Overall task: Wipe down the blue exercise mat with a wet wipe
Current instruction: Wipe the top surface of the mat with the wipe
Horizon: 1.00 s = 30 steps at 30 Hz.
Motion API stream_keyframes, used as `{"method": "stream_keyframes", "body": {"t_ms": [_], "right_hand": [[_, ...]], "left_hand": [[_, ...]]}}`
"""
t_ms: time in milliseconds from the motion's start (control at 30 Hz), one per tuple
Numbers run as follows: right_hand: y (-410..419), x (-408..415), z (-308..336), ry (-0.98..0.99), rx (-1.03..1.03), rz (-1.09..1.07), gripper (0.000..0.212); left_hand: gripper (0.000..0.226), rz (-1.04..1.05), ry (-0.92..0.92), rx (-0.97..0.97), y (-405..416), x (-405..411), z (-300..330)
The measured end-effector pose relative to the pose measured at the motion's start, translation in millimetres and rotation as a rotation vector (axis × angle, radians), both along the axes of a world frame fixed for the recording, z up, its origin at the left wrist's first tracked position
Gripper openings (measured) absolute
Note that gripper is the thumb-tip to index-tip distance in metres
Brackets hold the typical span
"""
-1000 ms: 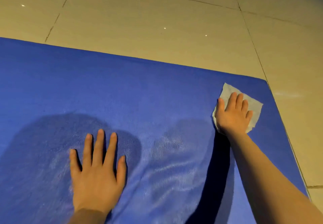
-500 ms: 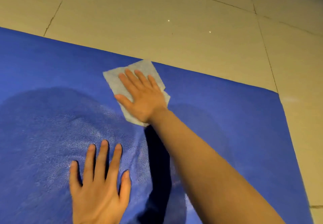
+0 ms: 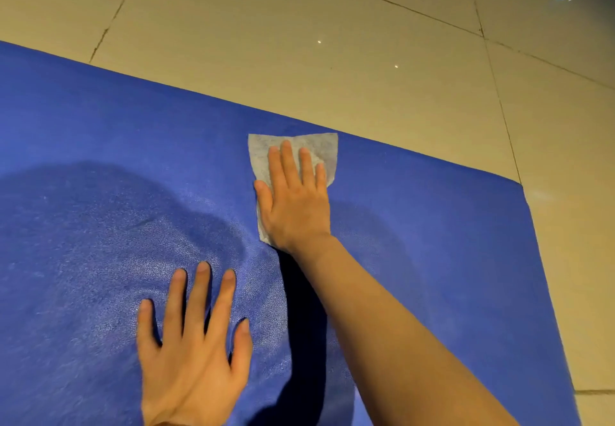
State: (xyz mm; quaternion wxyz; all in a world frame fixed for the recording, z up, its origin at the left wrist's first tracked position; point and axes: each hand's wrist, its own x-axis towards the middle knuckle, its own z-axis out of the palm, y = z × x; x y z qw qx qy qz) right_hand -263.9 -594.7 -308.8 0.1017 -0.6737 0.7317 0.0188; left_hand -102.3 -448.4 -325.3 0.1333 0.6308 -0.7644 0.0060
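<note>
A blue exercise mat [image 3: 432,226] lies on a beige tiled floor [image 3: 299,26]. The right hand [image 3: 296,206] presses a white wet wipe [image 3: 299,146] flat under straight fingers, at the mat's far edge. Nearer than it and to its left, the left hand [image 3: 193,352] rests spread flat on the mat. The mat's left and near parts are cut off. The wipe has swept right since half a second ago.
</note>
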Motion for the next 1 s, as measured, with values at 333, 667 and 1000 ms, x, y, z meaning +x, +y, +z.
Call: {"method": "stream_keyframes", "body": {"t_ms": [333, 667, 1000], "right_hand": [[109.6, -146.7, 12.5, 0.156, 0.151, -0.226, 0.096], [190.9, -118.7, 30.6, 0.059, 0.265, -0.566, 0.073], [115.9, -183.6, 16.8, 0.184, 0.181, -0.615, 0.078]], "left_hand": [[0.061, -0.046, 0.086, 0.081, 0.3, 3.0, 3.1], [0.063, 0.024, 0.093, 0.089, 3.3, -8.8, 15.2], [0.060, -0.145, 0.089, 0.074, 46.0, -133.8, -4.8]]}}
